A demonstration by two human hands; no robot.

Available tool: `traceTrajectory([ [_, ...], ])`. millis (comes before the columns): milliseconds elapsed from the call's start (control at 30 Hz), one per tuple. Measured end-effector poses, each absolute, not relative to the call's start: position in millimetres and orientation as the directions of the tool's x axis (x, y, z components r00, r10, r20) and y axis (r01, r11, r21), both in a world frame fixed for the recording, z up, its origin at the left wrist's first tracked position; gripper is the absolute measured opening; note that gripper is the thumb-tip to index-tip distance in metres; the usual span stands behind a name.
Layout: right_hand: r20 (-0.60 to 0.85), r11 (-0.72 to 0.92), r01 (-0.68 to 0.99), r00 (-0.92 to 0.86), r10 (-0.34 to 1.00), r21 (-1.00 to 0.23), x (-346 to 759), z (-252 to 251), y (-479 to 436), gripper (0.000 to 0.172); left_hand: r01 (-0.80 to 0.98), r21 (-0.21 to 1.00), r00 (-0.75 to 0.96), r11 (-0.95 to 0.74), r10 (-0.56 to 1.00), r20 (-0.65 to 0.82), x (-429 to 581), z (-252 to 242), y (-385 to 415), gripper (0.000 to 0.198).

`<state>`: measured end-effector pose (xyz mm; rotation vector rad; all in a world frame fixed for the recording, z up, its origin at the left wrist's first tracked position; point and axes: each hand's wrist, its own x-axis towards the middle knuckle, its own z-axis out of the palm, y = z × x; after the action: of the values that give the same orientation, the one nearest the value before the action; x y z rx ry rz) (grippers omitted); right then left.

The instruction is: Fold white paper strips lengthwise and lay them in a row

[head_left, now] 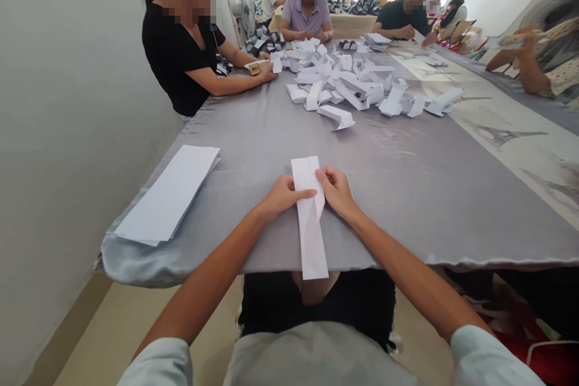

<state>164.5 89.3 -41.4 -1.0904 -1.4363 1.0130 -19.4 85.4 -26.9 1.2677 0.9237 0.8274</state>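
Note:
A long white paper strip (310,235) lies on the table in front of me, its near end hanging past the table edge. A diagonal fold crosses it just below my hands. My left hand (283,198) presses on its left side, with the fingertips reaching across the top layer. My right hand (337,193) grips its right edge near the upper end. The two hands are close together, and the strip's far end shows above them. To the left of my left hand, a stack of white paper strips (167,193) lies on the grey satin table cover (407,193).
Several folded white paper pieces (335,78) lie heaped mid-table. Co-workers sit along the far sides, one person's hands (260,69) handling a small piece. A white wall (67,132) runs along the left. Electric fans (246,9) stand beyond.

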Motion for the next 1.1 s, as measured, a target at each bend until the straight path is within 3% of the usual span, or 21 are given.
traceTrajectory([
  [167,0.225,0.229,0.069,-0.054,0.973,-0.971,165.0,-43.1,90.1,0.041,0.002,0.995,0.378,0.102,0.921,-0.095,-18.3,-29.6,85.1,0.032],
  [400,0.154,0.163,0.083,-0.110,0.982,-0.983,165.2,-47.8,91.2,0.042,-0.117,0.993,0.039,0.027,0.999,-0.023,-12.1,-33.4,89.8,0.040],
  [533,0.147,0.166,0.123,-0.151,0.978,-0.978,165.3,-47.6,91.4,0.041,-0.153,0.988,-0.056,0.015,0.998,-0.024,-11.8,-31.0,91.4,0.042],
  [1100,0.170,0.198,0.163,-0.171,0.970,-0.967,166.5,-48.6,90.6,0.038,-0.191,0.981,-0.035,0.045,0.998,-0.052,-11.7,-31.3,90.8,0.043],
])
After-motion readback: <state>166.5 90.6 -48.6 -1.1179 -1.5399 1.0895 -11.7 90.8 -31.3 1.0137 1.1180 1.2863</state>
